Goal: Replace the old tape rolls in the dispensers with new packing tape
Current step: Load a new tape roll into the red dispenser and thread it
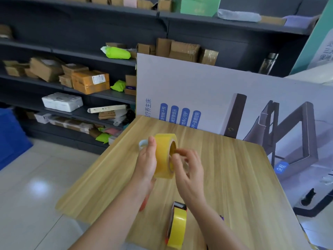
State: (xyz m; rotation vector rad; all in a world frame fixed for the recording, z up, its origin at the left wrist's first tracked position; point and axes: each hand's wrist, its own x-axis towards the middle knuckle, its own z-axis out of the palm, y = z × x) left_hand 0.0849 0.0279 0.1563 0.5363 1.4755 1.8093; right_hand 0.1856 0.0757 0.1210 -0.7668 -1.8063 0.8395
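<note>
Left hand [146,159] gripping yellow tape roll [163,156], right hand [187,166] fingers at core, prob. touching

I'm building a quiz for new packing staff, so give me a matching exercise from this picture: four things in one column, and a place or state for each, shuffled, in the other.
Things:
1. thick yellow tape roll
2. tape dispenser
3. pale empty ring
4. printed white board

Places or states:
A. standing at the far edge of the wooden table
B. held up between the left hand and right hand
C. just behind the left hand's fingers
D. resting on the table near the person, a yellow roll in it

Pairs: 1-B, 2-D, 3-C, 4-A
</note>
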